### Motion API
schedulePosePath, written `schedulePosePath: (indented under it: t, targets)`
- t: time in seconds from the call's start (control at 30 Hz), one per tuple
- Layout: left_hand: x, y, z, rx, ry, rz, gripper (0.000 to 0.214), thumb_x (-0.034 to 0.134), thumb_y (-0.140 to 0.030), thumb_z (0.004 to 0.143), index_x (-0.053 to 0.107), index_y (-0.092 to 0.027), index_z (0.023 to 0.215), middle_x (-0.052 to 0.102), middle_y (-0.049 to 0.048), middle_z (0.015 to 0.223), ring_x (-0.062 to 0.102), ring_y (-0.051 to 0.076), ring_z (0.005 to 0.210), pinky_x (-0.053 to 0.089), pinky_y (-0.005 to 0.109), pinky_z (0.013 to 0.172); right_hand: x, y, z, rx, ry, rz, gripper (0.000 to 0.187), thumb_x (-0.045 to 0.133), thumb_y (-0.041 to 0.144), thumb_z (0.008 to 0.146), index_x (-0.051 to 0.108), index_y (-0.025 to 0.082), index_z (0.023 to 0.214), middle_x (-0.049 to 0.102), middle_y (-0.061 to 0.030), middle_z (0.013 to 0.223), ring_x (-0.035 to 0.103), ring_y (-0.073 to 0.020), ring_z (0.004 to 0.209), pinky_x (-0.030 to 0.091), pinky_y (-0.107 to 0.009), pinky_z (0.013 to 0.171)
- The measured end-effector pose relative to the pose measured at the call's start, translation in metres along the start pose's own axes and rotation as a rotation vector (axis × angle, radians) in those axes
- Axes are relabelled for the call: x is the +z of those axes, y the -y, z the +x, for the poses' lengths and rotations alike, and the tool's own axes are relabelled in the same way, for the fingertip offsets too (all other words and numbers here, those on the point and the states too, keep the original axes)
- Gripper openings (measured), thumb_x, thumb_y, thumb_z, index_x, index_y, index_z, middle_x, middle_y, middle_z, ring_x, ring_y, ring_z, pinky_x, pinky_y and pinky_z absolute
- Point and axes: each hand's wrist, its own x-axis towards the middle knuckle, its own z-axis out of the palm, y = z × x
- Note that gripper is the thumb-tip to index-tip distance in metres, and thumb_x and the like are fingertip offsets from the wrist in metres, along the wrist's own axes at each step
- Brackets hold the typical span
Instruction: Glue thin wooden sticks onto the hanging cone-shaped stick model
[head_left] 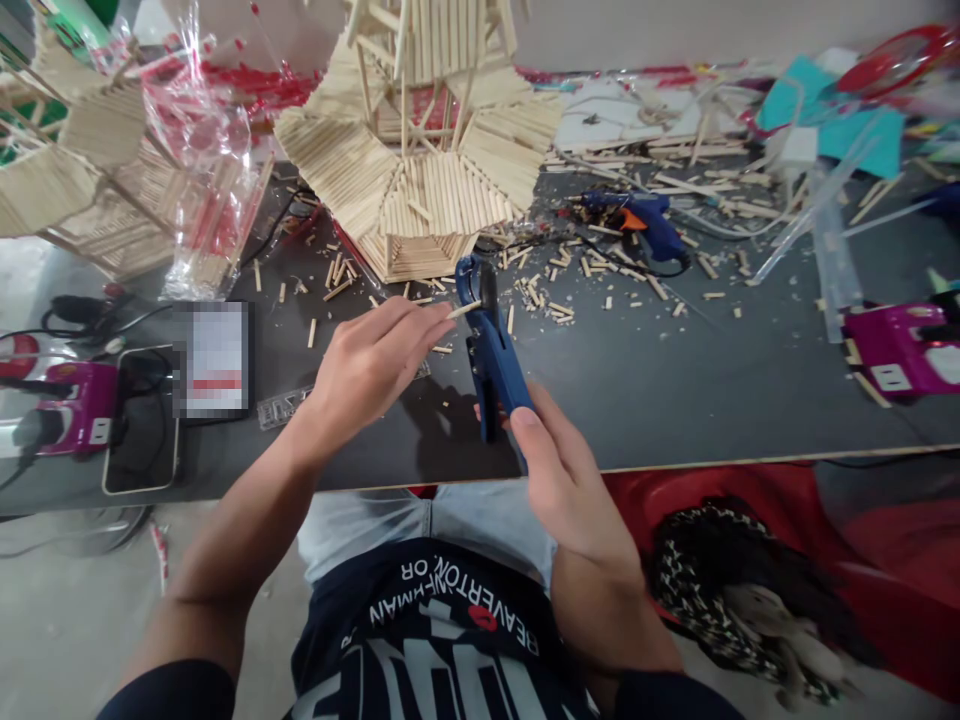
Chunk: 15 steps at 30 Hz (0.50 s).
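Stick (pixel 464 310), blue tool (pixel 496 352) in hands (pixel 561 475)

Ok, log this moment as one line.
left hand: holds stick | right hand: grips cutter | stick: at cutter head | glue gun: on table

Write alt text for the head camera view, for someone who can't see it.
Someone's left hand holds a thin wooden stick at the head of a blue plier-like tool gripped in the right hand. Beyond, on a dark table, are a wooden-stick model, scattered stick pieces and a glue gun.
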Motion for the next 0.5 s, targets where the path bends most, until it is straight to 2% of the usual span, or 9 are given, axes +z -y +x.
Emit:
schedulePosePath:
  t: [0.2, 0.33, 0.5]
  targets:
    - [0.0000, -0.0007, 0.0000, 0.023, 0.000, 0.005, 0.014, 0.068, -0.021, 0.096, 0.071, -0.017, 0.110, 0.076, 0.0028, 0.094, 0.072, 0.011, 0.080, 0.056, 0.021, 0.073, -0.0005, 0.0069, -0.0040, -0.022, 0.020, -0.033, 0.035, 0.042, 0.043, 0.106, 0.061, 0.032, 0.133, 0.065, -0.0051, 0.129, 0.061, -0.0230, 0.115, 0.049, -0.041, 0.102]
    - [0.0007, -0.0008, 0.0004, 0.038, -0.030, 0.021, 0.013, 0.068, -0.020, 0.096, 0.070, -0.017, 0.108, 0.075, 0.0014, 0.091, 0.071, 0.010, 0.078, 0.056, 0.020, 0.071, -0.0006, 0.0074, -0.0063, -0.022, 0.025, -0.006, 0.036, 0.040, 0.042, 0.108, 0.060, 0.032, 0.136, 0.065, -0.0037, 0.130, 0.060, -0.0206, 0.116, 0.046, -0.039, 0.101]
    - [0.0003, -0.0005, 0.0000, 0.040, -0.012, 0.006, 0.012, 0.067, -0.018, 0.097, 0.070, -0.016, 0.108, 0.075, 0.0019, 0.093, 0.072, 0.010, 0.081, 0.056, 0.020, 0.072, 0.0005, 0.0091, -0.0072, -0.023, 0.043, 0.005, 0.037, 0.042, 0.042, 0.107, 0.059, 0.030, 0.138, 0.063, -0.0045, 0.132, 0.058, -0.0205, 0.119, 0.045, -0.039, 0.102]
